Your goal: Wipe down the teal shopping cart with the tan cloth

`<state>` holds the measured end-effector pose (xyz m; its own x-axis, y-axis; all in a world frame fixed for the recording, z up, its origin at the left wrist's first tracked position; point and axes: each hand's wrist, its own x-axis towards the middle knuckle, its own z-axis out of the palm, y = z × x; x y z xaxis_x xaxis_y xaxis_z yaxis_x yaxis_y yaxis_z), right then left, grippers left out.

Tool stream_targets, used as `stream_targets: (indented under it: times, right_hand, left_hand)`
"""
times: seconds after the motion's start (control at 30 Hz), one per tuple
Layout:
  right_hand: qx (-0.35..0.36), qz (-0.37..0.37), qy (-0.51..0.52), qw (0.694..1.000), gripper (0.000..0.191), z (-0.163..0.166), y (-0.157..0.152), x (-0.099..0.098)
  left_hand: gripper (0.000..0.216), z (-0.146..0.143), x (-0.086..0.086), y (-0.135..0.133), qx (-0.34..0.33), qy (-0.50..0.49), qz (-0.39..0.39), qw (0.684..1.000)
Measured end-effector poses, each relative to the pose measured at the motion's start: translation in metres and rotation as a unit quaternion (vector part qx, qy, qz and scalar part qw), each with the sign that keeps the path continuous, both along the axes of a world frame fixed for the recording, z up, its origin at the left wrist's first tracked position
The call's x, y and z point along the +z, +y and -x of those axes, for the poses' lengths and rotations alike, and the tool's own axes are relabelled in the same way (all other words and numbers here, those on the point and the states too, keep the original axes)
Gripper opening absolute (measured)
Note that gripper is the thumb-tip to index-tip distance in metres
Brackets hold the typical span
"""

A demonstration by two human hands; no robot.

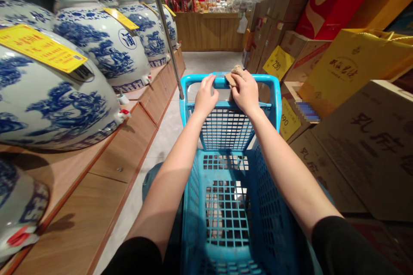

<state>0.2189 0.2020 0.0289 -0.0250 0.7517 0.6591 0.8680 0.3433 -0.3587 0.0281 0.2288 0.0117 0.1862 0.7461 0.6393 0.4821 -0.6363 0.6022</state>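
Observation:
A blue plastic shopping cart (226, 172) with grid walls stands before me, its basket bare inside. My left hand (206, 96) is curled over the cart's blue handle (220, 81), left of the middle. On the right part of the same bar, my right hand (245, 93) presses a tan, folded cloth (238, 72) against it. The cloth's fuzzy edge sticks out above the fingers, while the rest is hidden under the palm.
Large blue-and-white jars (97, 38) with red cloth tops line a wooden cabinet (112, 172) at left. A metal pole (166, 30) rises beside the cart. Stacked cartons (364, 137) and a yellow gift bag (355, 64) crowd the right. A goods counter (206, 30) stands ahead.

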Motion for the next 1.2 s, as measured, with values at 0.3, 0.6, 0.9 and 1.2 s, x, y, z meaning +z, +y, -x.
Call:
stream_targets:
  times: [0.3, 0.6, 0.9, 1.2]
  right_hand:
    - [-0.018, 0.019, 0.021, 0.999, 0.049, -0.011, 0.002, 0.003]
    - [0.008, -0.001, 0.049, 0.999, 0.047, -0.015, 0.004, 0.001]
    - [0.045, -0.009, 0.018, 0.999, 0.049, -0.003, 0.003, 0.001]
    - [0.017, -0.030, 0.053, 0.998, 0.051, -0.008, 0.007, -0.004]
  left_hand:
    - [0.061, -0.001, -0.001, 0.001, -0.004, 0.000, 0.002, 1.000]
    - [0.062, 0.000, 0.000, -0.001, 0.000, -0.008, -0.001, 1.000]
    - [0.062, -0.001, 0.003, -0.003, 0.002, -0.006, 0.006, 1.000]
    - [0.062, -0.002, 0.003, -0.003, 0.002, -0.003, 0.005, 1.000]
